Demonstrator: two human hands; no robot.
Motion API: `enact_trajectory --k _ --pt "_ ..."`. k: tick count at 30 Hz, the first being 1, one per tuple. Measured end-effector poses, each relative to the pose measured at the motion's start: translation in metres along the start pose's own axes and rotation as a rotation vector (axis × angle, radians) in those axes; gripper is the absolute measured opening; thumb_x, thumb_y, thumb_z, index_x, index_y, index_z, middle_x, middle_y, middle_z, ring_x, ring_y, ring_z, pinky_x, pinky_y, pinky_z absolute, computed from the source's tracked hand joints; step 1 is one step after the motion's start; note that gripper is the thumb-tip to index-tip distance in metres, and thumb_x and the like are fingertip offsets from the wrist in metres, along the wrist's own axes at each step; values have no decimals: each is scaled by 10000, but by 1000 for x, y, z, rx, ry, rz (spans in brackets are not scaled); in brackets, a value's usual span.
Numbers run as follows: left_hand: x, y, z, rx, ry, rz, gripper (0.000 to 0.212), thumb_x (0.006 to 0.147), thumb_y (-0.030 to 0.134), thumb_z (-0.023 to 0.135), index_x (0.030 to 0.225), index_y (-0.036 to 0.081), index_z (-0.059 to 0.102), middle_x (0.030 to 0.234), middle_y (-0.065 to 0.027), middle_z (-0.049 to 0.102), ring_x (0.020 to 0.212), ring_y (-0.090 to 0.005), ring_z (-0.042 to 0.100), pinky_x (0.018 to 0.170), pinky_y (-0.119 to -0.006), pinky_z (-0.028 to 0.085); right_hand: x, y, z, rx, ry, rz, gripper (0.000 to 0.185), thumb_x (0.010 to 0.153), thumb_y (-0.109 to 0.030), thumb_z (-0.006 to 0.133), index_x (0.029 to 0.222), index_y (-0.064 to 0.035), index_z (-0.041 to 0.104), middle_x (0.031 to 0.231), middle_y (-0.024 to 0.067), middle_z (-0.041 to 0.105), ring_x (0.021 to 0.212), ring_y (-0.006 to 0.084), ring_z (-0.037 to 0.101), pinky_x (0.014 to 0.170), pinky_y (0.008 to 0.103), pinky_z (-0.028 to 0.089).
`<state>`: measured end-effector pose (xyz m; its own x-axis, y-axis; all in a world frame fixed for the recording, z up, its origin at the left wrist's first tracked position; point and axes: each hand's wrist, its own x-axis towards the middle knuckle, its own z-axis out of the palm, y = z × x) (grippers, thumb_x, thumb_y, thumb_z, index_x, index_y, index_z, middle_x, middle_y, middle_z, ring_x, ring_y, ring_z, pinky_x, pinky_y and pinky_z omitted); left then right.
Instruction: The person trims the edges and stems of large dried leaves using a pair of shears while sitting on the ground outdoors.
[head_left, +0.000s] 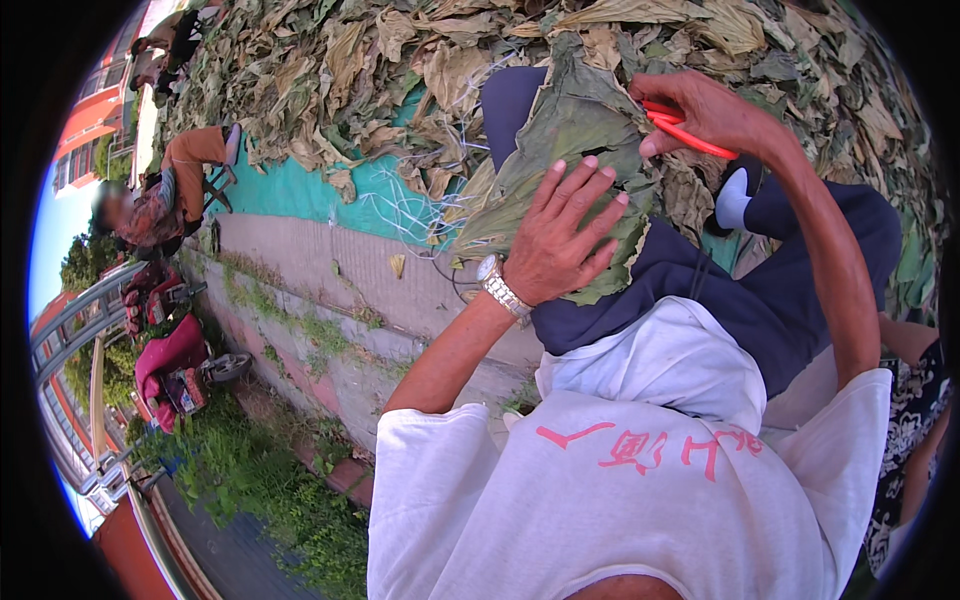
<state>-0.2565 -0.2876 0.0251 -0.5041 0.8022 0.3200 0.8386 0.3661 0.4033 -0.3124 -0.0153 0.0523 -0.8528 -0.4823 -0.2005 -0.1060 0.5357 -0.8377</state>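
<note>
A large dried leaf (577, 150), grey-green and looking like a lotus leaf, is draped over my thigh with ragged, yellowed edges. My left hand (566, 232) rests flat on its lower part, fingers spread, a metal-band watch (501, 285) on the wrist. A dark tear shows just beyond those fingertips. In my right hand (697, 112), at the leaf's right edge, are red-handled scissors (697, 140). Their blades cannot be made out. Beneath and beyond my legs spreads a deep heap of dried leaves (450, 67).
White plastic string (409, 206) lies tangled left of my knee on a green ground sheet (277, 180). A concrete edge (330, 247) borders it. One person (161, 199) sits on a low stool at left; another person (907, 420) is close at right. Parked scooters (176, 367) stand beyond.
</note>
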Motion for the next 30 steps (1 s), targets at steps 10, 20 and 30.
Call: enact_trajectory --k 10,20,30 --pt "-1 -1 0 -8 11 4 512 761 200 717 1253 116 602 1397 -137 494 1340 -347 432 1127 -540 276 7 8 -9 49 -46 -21 515 743 -336 840 954 -17 495 696 -14 376 679 105 357 602 300 342" --pt "-1 -1 0 -10 16 16 499 780 206 703 1259 113 596 1388 -139 506 1332 -342 444 1131 -528 275 1 19 -5 120 -67 -29 472 786 -333 813 999 -26 525 683 -12 453 658 102 409 588 307 360" --pt "0 -1 -1 -16 17 17 496 780 207 697 1254 105 597 1375 -141 514 1327 -343 448 1129 -527 279 14 3 1 51 -25 -105 497 793 -386 793 846 -34 445 646 0 354 631 121 341 568 332 323"
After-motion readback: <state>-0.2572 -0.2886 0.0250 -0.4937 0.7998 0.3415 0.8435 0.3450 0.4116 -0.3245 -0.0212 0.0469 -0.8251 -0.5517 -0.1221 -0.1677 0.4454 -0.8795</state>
